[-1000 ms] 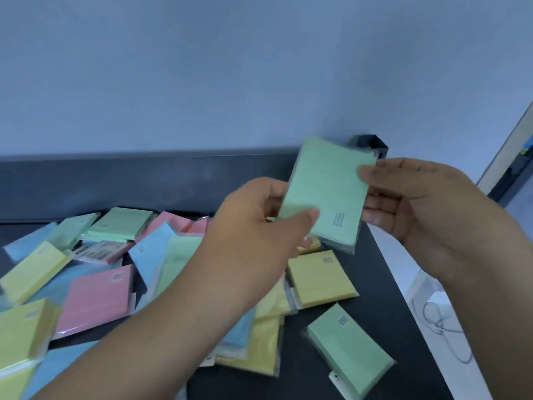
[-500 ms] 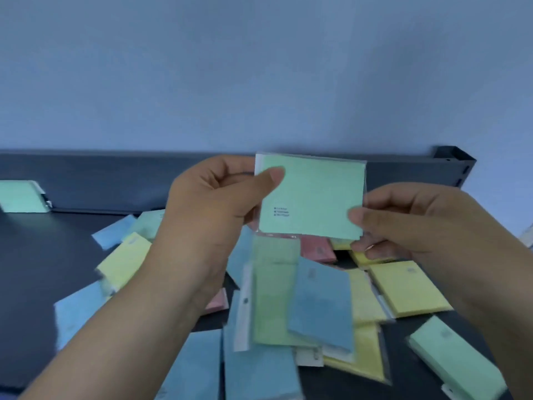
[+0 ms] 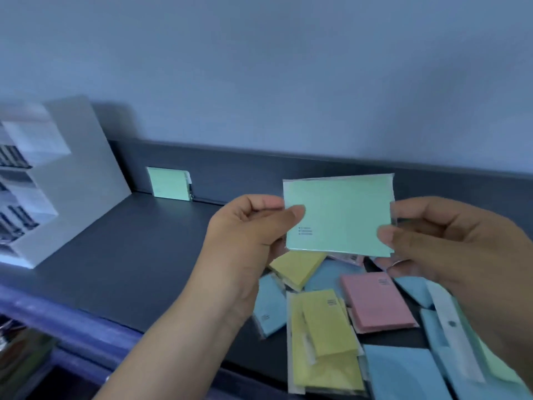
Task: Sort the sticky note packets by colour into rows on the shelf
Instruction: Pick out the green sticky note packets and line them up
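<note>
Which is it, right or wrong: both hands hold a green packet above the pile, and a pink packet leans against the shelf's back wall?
Wrong in one respect: the leaning packet against the back wall is green, not pink, as the head view shows. The left hand and right hand do hold a green packet above the pile.

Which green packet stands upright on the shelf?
The standing green packet at far left, against the back wall; the held green packet is pinched between left hand and right hand.
</note>
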